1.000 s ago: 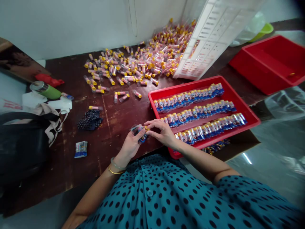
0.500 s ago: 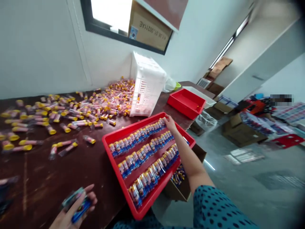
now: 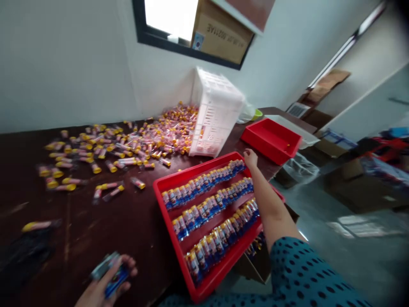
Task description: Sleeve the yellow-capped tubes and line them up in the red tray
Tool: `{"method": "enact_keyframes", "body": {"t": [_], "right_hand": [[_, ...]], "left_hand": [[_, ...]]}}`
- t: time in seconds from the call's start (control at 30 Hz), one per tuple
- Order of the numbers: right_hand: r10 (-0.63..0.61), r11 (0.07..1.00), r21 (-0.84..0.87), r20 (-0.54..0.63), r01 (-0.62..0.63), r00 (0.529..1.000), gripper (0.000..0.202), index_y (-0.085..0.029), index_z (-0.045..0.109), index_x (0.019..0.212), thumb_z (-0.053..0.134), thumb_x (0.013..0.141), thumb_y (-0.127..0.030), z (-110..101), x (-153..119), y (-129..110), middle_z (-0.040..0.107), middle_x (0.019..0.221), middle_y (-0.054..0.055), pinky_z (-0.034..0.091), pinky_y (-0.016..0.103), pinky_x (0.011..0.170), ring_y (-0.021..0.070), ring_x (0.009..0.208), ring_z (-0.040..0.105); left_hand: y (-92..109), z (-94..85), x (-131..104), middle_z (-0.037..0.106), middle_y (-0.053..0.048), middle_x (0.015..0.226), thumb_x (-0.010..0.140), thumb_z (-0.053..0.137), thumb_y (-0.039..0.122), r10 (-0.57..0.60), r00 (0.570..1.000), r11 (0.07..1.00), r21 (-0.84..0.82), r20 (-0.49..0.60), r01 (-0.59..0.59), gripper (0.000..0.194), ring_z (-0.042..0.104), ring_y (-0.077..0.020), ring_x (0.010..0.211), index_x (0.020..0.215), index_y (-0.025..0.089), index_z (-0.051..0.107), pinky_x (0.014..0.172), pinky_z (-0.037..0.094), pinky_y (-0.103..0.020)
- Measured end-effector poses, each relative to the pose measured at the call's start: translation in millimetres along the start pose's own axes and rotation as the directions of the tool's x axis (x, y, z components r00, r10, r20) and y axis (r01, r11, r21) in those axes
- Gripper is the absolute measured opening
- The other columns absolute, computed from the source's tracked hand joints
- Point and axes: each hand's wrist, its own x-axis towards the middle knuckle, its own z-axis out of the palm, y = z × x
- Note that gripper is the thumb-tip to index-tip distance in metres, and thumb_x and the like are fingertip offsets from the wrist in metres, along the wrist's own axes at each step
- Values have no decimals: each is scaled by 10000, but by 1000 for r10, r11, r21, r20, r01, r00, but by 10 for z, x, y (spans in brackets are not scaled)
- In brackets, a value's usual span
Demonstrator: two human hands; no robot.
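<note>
My left hand [image 3: 110, 279], low over the table's front, is closed around a small stack of blue printed packets [image 3: 117, 281]. My right arm reaches across the right side of a red tray [image 3: 171, 232]. At its back right corner is my right hand [image 3: 251, 158], fingers curled; whether they grip the rim or something small is hidden. Three rows of yellow-capped tubes in blue wrappers [image 3: 220, 238] lie side by side in the tray, which tilts over the table's front edge. Left of the tray, loose yellow-capped pink tubes [image 3: 137, 145] are heaped along the wall.
A white slatted basket [image 3: 219, 111] lies tipped on its side by the heap. Behind to the right is another red tray [image 3: 271, 138] beside a white one [image 3: 306, 136]. A black plastic bag [image 3: 28, 251] rests at left. Below the tray stands an open carton [image 3: 255, 264].
The view has swung left, so the scene shifts rightward. My right hand has moved from the end of the back row to the tray's corner. The left hand keeps its packets.
</note>
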Motion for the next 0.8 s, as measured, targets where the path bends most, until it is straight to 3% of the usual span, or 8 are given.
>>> {"method": "enact_keyframes", "body": {"t": [0.07, 0.17, 0.33, 0.43, 0.53, 0.63, 0.73, 0.8], "right_hand": [[-48, 999, 8, 80, 48, 996, 196, -211, 659, 1096, 520, 995, -305, 315, -36, -194, 683, 1068, 89, 546, 388, 836, 205, 956, 650], [-140, 990, 37, 290, 135, 947, 200, -227, 691, 1023, 499, 986, -266, 1167, -293, -718, 723, 967, 92, 523, 364, 804, 222, 909, 668], [-250, 949, 25, 665, 314, 704, 142, -198, 695, 979, 659, 870, -281, 2747, -1190, -1937, 743, 965, 62, 515, 291, 803, 205, 885, 686], [-166, 927, -116, 724, 356, 669, 237, -95, 644, 1066, 648, 858, -209, 3271, -1529, -2389, 703, 1064, 202, 494, 362, 865, 283, 1002, 666], [-110, 909, -193, 744, 369, 659, 289, -37, 586, 1165, 540, 889, -108, 3384, -1586, -2520, 663, 1094, 262, 479, 381, 888, 295, 1039, 647], [-169, 902, -129, 773, 412, 612, 292, -99, 622, 1156, 546, 874, -105, 3224, -1590, -2497, 648, 1151, 192, 466, 346, 920, 257, 1055, 626], [-377, 883, 159, 801, 441, 465, 188, -144, 704, 925, 553, 836, -76, 2893, -1807, -2486, 662, 1038, 92, 454, 292, 942, 199, 1019, 615], [-534, 833, 403, 763, 379, 363, 165, -146, 707, 841, 552, 849, -90, 2641, -2086, -2507, 640, 943, 62, 458, 279, 929, 174, 962, 612]], "left_hand": [[2, 78, -106, 749, -53, 845, 607, 884, 343, 14, 997, 1000, 24, 74, -16, 391, 701, -207, 737, 924, 169, 733, 518, 548, -235], [-7, 191, -172, 699, -28, 751, 685, 843, 395, 82, 985, 997, -21, 154, -80, 420, 659, -157, 679, 1012, 160, 723, 551, 530, -229], [-36, 206, -137, 618, 7, 606, 664, 843, 441, 204, 964, 979, -66, 172, -195, 363, 611, -128, 562, 804, 138, 700, 434, 417, -189], [-23, 81, -169, 649, -5, 612, 646, 861, 400, 340, 935, 941, -42, 102, -337, 360, 619, -130, 545, 822, 127, 707, 415, 403, -189], [30, -131, -242, 746, -57, 808, 641, 872, 332, 376, 925, 924, -94, 50, -371, 409, 696, -166, 702, 963, 130, 721, 602, 547, -247], [71, -336, -269, 764, -92, 900, 687, 836, 372, 338, 940, 929, -175, 41, -326, 401, 724, -208, 807, 978, 124, 716, 726, 588, -324], [60, -393, -211, 746, -70, 774, 636, 866, 347, 330, 944, 929, -176, -2, -325, 360, 718, -200, 720, 856, 117, 699, 615, 570, -284], [34, -319, -157, 729, -33, 726, 590, 892, 314, 360, 932, 916, -173, -41, -361, 378, 703, -180, 651, 845, 134, 680, 535, 532, -246]]}}
